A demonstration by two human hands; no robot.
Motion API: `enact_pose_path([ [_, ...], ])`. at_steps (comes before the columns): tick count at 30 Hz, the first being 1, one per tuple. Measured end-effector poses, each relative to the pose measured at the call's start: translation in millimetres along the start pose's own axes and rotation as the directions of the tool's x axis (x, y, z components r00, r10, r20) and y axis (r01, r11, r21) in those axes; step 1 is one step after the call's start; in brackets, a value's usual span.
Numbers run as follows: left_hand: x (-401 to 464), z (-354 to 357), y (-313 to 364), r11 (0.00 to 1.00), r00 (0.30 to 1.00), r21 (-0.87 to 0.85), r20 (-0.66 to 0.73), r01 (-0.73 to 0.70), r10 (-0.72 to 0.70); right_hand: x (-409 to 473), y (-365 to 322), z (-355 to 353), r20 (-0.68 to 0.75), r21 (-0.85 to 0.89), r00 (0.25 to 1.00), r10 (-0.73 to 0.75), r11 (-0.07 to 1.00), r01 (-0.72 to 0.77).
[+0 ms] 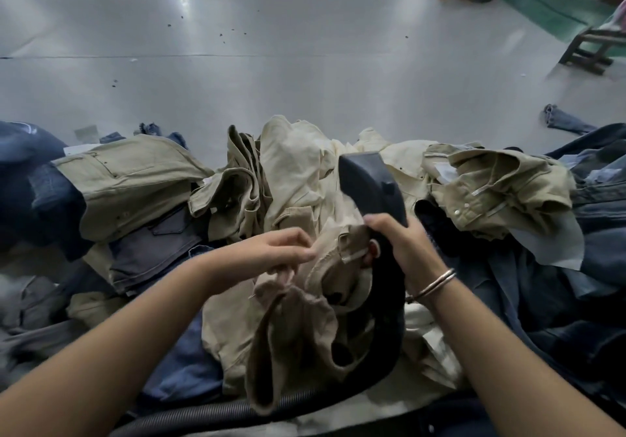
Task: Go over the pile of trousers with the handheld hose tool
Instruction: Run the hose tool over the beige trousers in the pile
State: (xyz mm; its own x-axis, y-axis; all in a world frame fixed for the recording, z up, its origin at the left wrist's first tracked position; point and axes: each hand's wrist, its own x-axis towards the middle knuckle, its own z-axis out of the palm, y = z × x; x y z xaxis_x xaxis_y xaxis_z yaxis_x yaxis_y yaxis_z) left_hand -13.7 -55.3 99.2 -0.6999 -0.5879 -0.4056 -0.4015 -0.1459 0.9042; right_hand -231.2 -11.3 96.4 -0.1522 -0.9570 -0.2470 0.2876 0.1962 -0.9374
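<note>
Two hands busy, both on the job. Right hand (pixel 403 243) has its grip wrapped round the handle of the black hose tool (pixel 371 186), nozzle head pointing away over the pile of trousers (pixel 298 172). Left hand (pixel 281 250) pinches a fold of the tan trousers (pixel 305 318), which hang bunched just beside the tool handle and touch it. Pile sits on the grey tabletop (pixel 271 64): beige and khaki pairs in the middle, denim on both flanks. Ribbed hose (pixel 210 409) runs along the near edge, under the tan pair.

Risks from here:
- Loose fabric right against the handle; if the tool draws air, cloth could get pulled onto the nozzle and block it. Intake side isn't visible, so that's a guess.
- Hose lies under the lifted pair; swinging the tool could drag or snag trousers off the near edge.
- Heaped, folded layers mean a pass only reaches top surfaces; buried pairs get missed unless spread out.
</note>
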Motion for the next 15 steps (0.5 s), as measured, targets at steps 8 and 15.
enact_pose_path([
  [8,-4.7,25.5,0.0,0.99,1.0,0.136,0.016,-0.027,0.025,-10.5,-27.4,-4.3,0.115,0.057,0.993,0.025,0.998,-0.032],
  [15,-6.7,40.7,-4.4,0.922,0.982,-0.386,-0.185,-0.043,-0.031,4.7,-16.9,-13.6,-0.062,0.02,0.997,0.033,0.999,-0.032],
])
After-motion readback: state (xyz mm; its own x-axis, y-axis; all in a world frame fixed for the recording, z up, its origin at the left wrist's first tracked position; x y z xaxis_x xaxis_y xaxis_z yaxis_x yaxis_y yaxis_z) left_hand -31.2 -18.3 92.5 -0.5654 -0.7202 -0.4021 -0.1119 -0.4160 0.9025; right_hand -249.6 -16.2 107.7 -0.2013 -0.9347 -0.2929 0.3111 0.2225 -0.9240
